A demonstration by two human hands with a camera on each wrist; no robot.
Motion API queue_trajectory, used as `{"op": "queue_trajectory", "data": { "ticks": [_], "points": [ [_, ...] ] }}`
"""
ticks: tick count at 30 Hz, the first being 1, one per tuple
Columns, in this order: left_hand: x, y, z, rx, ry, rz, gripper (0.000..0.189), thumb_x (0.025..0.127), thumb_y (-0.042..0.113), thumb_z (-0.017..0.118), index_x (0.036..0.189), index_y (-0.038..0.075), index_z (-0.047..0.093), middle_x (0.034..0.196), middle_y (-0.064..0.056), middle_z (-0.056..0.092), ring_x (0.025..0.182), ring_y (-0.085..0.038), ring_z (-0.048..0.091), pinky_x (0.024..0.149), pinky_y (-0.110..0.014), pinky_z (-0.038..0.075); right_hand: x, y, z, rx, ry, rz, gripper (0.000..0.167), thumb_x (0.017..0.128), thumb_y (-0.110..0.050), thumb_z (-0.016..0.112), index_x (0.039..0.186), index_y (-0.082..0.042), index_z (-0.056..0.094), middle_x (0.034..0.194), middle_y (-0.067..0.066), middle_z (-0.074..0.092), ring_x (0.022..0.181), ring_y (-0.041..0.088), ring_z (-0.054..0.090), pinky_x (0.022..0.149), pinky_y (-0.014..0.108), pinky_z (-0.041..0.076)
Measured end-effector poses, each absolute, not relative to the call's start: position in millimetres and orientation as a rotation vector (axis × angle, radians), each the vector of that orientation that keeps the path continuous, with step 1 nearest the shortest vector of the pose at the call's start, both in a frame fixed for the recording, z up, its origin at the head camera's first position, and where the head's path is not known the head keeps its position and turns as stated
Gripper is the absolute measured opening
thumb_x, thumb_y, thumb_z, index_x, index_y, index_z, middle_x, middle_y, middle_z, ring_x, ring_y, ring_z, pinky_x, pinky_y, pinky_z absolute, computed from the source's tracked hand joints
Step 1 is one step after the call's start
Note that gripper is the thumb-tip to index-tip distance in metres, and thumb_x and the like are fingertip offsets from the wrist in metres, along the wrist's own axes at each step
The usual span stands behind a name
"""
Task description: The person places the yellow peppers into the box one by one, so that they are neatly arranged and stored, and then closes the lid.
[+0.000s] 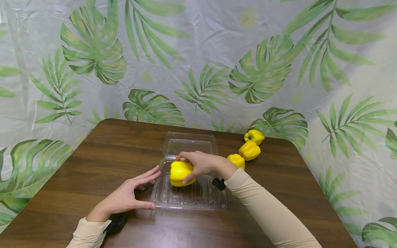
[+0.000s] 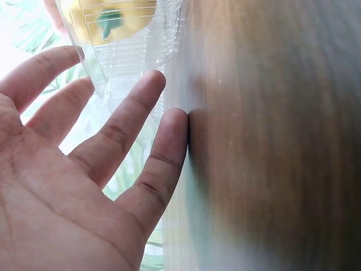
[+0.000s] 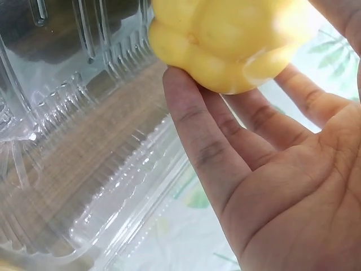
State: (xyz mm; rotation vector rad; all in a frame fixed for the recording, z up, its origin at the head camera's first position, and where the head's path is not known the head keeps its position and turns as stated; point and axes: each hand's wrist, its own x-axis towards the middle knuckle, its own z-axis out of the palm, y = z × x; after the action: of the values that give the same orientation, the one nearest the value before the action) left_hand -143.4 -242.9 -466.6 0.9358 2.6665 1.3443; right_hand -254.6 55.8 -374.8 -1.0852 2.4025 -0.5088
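A yellow bell pepper (image 1: pixel 181 174) with a green stem is over the base of a clear plastic clamshell container (image 1: pixel 204 203). My right hand (image 1: pixel 201 163) grips the pepper from the right, thumb in front and fingers behind; in the right wrist view the fingertips press against the pepper's (image 3: pixel 225 45) lobed end. Whether the pepper touches the container's floor, I cannot tell. My left hand (image 1: pixel 128 193) is at the container's left side with fingers spread and thumb near the front left corner. In the left wrist view, its fingers (image 2: pixel 130 116) are extended beside the clear wall.
The container's lid (image 1: pixel 189 143) lies folded back behind the base. Three more yellow bell peppers (image 1: pixel 249 151) form a diagonal row at the back right of the brown wooden table (image 1: pixel 124 151). A leaf-patterned curtain (image 1: pixel 198 62) hangs behind the table.
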Motion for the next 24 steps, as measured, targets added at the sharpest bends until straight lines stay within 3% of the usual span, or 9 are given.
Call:
{"op": "queue_trajectory", "data": {
  "ticks": [6, 17, 24],
  "points": [
    [-143.6, -244.6, -467.5, 0.93, 2.665, 1.338, 0.094, 0.084, 0.04, 0.094, 0.161, 0.011, 0.05, 0.175, -0.011, 0.036, 0.133, -0.01, 0.065, 0.099, -0.037, 0.058, -254.6, 51.1, -377.1, -1.091, 2.412, -0.49, 0.077, 0.085, -0.035, 0.094, 0.148, -0.018, 0.054, 0.132, 0.008, 0.072, 0.115, 0.02, 0.068, 0.103, 0.035, 0.055],
    [-143.3, -245.1, -467.9, 0.936, 2.67, 1.333, 0.092, 0.084, 0.039, 0.094, 0.162, 0.014, 0.05, 0.176, -0.011, 0.036, 0.131, -0.012, 0.065, 0.098, -0.037, 0.058, -249.9, 42.1, -380.7, -1.1, 2.401, -0.448, 0.079, 0.088, -0.038, 0.091, 0.154, -0.017, 0.052, 0.145, 0.008, 0.067, 0.127, 0.024, 0.064, 0.112, 0.041, 0.052],
    [-142.8, -244.2, -465.7, 0.929, 2.671, 1.328, 0.092, 0.084, 0.039, 0.093, 0.162, 0.014, 0.05, 0.176, -0.01, 0.036, 0.132, -0.012, 0.065, 0.098, -0.038, 0.058, -248.7, 38.2, -382.5, -1.132, 2.419, -0.399, 0.082, 0.088, -0.042, 0.09, 0.155, -0.015, 0.051, 0.148, 0.006, 0.065, 0.125, 0.022, 0.065, 0.111, 0.04, 0.053]
  ]
}}
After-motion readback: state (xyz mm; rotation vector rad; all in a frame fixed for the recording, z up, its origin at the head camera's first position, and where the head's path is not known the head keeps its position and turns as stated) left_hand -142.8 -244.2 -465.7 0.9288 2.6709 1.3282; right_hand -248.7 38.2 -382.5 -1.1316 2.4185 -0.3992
